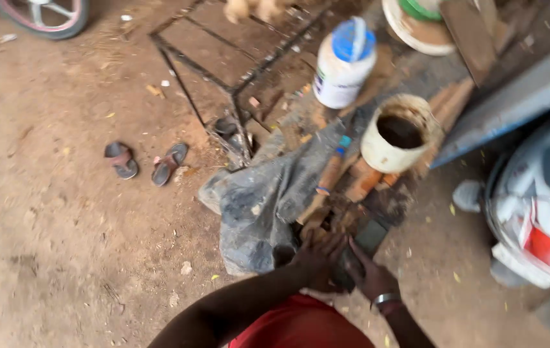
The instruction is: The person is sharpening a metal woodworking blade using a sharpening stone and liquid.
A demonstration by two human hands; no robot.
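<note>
Hands together low centre; left hand fingers spread on wood pieces; right hand grip unclear.

matt grimy cloth, rough wood pieces.

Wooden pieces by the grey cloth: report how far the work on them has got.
Done: nothing looks finished; the wooden pieces lie loose beside the grey cloth. In hand: left hand and right hand both press on a dark flat piece at the near end of the pile. Left: the open white bucket and the capped white jar stand untouched behind.
</note>
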